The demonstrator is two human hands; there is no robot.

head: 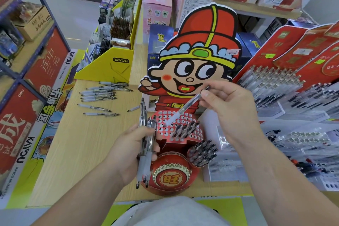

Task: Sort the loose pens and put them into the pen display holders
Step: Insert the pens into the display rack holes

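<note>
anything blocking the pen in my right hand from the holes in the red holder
Nothing visible. The pen tip is at empty holes in the red holder; slotted pens stand to its right, the bundle in the left hand to its left.

Stationery shop; pen display holders point(183, 130), boxed goods point(157, 9), price stickers point(268, 55)

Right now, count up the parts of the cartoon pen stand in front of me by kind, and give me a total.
Cartoon figure backboard: 1
Perforated red rack: 1
Round cup full of pens: 1
Red drum: 1
Total: 4
</note>
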